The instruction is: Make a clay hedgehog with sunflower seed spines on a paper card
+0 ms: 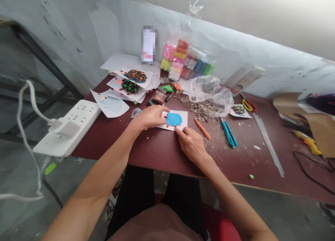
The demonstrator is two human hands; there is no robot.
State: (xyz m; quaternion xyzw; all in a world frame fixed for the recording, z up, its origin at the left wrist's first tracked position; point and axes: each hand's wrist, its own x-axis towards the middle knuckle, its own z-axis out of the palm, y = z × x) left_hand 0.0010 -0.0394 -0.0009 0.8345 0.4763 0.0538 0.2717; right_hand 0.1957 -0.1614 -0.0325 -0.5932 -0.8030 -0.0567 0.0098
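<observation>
- Centrally, a paper card (185, 115) with a blue clay oval (174, 119) lay on the maroon tabletop (151, 148)
- Left hand (154, 116) covered its left edge, grip unclear
- Right hand (192, 143) curled, forefinger at its near edge, grip unclear

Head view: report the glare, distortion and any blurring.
In the head view, pale glints streak the crumpled clear bag; in the head view, wide-angle stretch seems to lengthen the forearms; in the head view, pixelation masks the upright phone-like screen, while the blue clay oval reads clearly.
</observation>
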